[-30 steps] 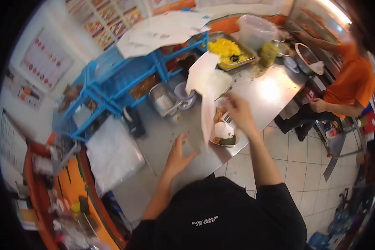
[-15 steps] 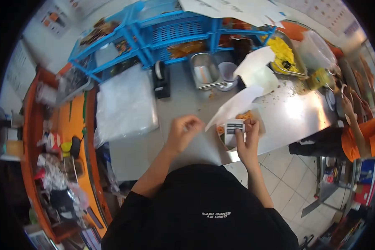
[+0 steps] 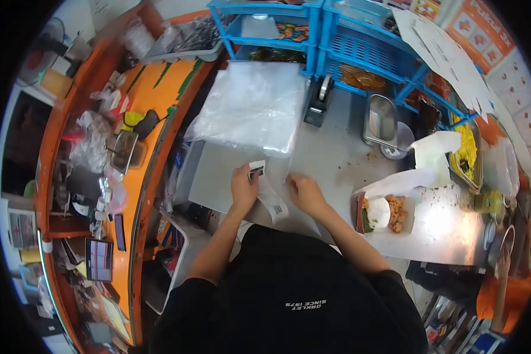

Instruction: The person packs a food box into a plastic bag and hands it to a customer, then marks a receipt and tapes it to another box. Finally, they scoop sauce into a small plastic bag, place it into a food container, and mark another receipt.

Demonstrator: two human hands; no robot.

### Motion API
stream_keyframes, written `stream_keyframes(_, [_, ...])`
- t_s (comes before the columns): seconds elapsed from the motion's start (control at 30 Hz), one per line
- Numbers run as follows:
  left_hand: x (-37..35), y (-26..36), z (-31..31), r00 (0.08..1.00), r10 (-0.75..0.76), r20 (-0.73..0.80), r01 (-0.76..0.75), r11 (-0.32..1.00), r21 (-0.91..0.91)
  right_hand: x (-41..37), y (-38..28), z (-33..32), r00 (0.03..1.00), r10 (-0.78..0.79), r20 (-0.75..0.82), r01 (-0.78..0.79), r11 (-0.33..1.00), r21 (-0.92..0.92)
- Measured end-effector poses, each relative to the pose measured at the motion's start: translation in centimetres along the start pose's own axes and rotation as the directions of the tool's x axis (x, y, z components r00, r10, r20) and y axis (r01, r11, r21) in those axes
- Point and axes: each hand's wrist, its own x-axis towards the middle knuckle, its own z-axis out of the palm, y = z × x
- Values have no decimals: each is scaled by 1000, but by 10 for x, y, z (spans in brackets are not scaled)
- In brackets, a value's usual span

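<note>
My left hand (image 3: 243, 190) is closed on a printed receipt (image 3: 268, 196), a narrow white slip with black print that curls down toward my body. Just to the right, my right hand (image 3: 305, 193) hovers over the steel table with its fingers curled. A thin pale line rises beside its fingertips, and what they pinch, if anything, cannot be made out. Further right stands an open paper food box (image 3: 409, 219) with white rice (image 3: 379, 213), brown fried pieces (image 3: 396, 213) and some greens. Its white lid flap (image 3: 395, 184) is folded up at the back.
Clear plastic bags (image 3: 253, 106) lie stacked behind my hands, beside a black tape dispenser (image 3: 320, 103). A steel pan (image 3: 380, 121), another open box (image 3: 433, 162) and a tray of yellow food (image 3: 467, 150) stand right. Blue racks (image 3: 360, 56) line the back; a co-worker's orange sleeve (image 3: 513, 298) shows right.
The view has turned left. The receipt, in my right hand over the food box earlier, is now in my left hand. My right hand has moved away from the box, toward my left.
</note>
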Motion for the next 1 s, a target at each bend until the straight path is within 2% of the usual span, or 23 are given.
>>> stream_keyframes(0.03, [-9,-4,0,991,128,-34,-117,966,229,16,-3,0,998,-21,-62,13,993,-115])
stream_keyframes(0.07, [-17,-6,6,995,33,-93,-12,975,222,30,-6,0,992,-46,-117,18,974,-227])
stream_keyframes(0.1, [-19,-8,5,995,14,-97,9,973,229,39,1,4,994,-48,-98,25,976,-218])
stream_keyframes(0.17, [-20,-11,1,977,179,-119,-143,955,260,43,20,9,946,-317,-73,268,886,-378])
stream_keyframes(0.2, [-28,-16,-2,978,163,-128,-125,957,261,38,19,5,945,-323,-56,280,884,-374])
stream_keyframes(0.27, [-36,-25,-9,936,348,61,-341,846,409,31,19,-10,899,-406,-162,300,842,-448])
stream_keyframes(0.3, [-40,-21,-13,938,343,56,-335,849,408,25,16,-18,899,-409,-155,305,840,-449])
stream_keyframes(0.33, [-44,-12,-20,949,298,103,-315,872,376,16,12,-25,929,-193,-315,138,972,-190])
stream_keyframes(0.37, [-51,-4,-24,955,250,157,-290,894,342,3,7,-35,914,70,-400,-30,994,106])
stream_keyframes(0.4, [-54,0,-23,937,222,268,-301,904,304,-6,-6,-54,890,292,-350,-179,930,320])
stream_keyframes(0.43, [-54,5,-16,935,220,278,-302,906,296,-21,-2,-56,887,302,-349,-191,929,318])
stream_keyframes(0.5, [-49,21,9,835,232,499,-360,916,177,-49,12,-57,839,531,-117,-404,753,520])
stream_keyframes(0.53, [-45,31,21,804,272,528,-396,908,135,-62,22,-47,808,586,-58,-426,650,629])
stream_keyframes(0.57, [-41,39,33,797,280,535,-398,910,116,-71,37,-45,799,598,-66,-436,651,622])
stream_keyframes(0.63, [-32,51,58,761,375,530,-446,895,7,-81,51,-51,664,747,46,-546,441,712])
stream_keyframes(0.67, [-28,54,66,758,376,534,-440,898,-8,-81,58,-62,641,766,-47,-599,538,593])
stream_keyframes(0.7, [-24,57,74,743,406,532,-484,875,10,-82,73,-69,669,741,-50,-585,567,579])
stream_keyframes(0.77, [-20,64,83,726,435,533,-524,851,19,-81,91,-80,753,650,-101,-453,624,637])
stream_keyframes(0.8, [-17,68,86,729,428,535,-523,852,31,-80,104,-82,815,525,-245,-380,803,458])
stream_keyframes(0.83, [-15,70,90,732,419,537,-520,853,44,-77,93,-90,812,530,-242,-387,802,455])
stream_keyframes(0.9, [-12,74,93,730,419,540,-524,850,50,-75,70,-102,771,630,-93,-491,681,543])
stream_keyframes(0.97, [-10,76,94,732,417,539,-527,848,59,-80,66,-96,784,618,-64,-492,681,541])
stream_keyframes(1.0, [-10,78,91,730,406,550,-516,855,55,-80,60,-90,784,619,-49,-443,612,655])
